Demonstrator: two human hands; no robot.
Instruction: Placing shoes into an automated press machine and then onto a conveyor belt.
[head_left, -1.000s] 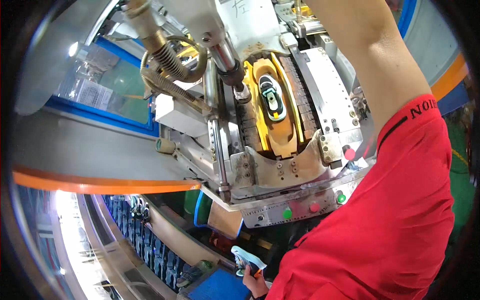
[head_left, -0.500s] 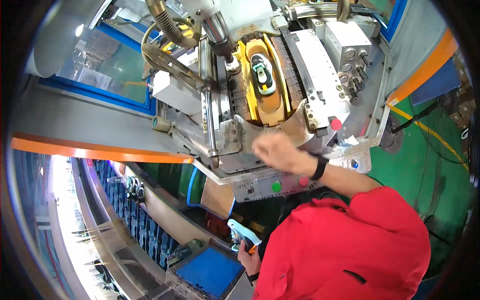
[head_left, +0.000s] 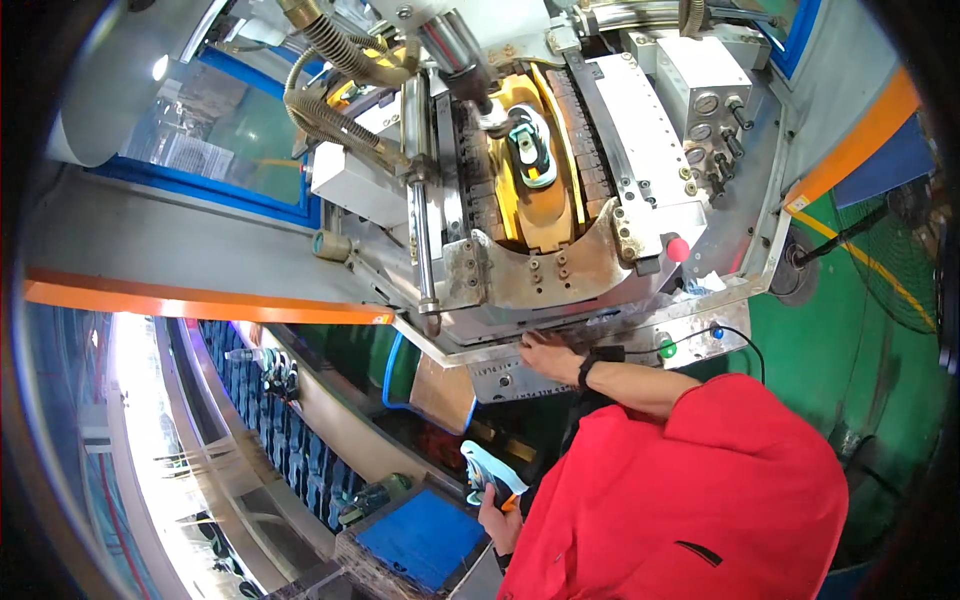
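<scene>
Head view, from above: two bare hands beside one machine (head_left: 635, 100). At lower centre, one left hand (head_left: 497, 521), fingers closed around one light-blue shoe (head_left: 488, 464) with dark and orange parts, held well apart from the machine's bed. Just to the left of that hand, one blue mat (head_left: 425, 538). At centre, one right hand (head_left: 548, 358), fingers bent, at the upper edge of one front panel (head_left: 492, 390); cannot tell how wide or narrow the grip, with the fingertips too small to read. Two dark wristbands, one per wrist. On the panel, to the right of the right hand, one green button (head_left: 667, 347) and one blue button (head_left: 717, 332); higher, at the right of the bed, one red button (head_left: 677, 248). Within the bed, one black-and-white shoe (head_left: 530, 150) with mint trim, lying lengthwise on one tan base (head_left: 545, 217), between two yellow strips (head_left: 563, 135). Near its upper left, one metal rod (head_left: 455, 45). At upper right, one white block (head_left: 705, 68) bearing at least three round gauges (head_left: 706, 104). To either side, one orange bar (head_left: 200, 300), two in all. At lower left, one row of dark-blue forms (head_left: 290, 445), too crowded to count.
</scene>
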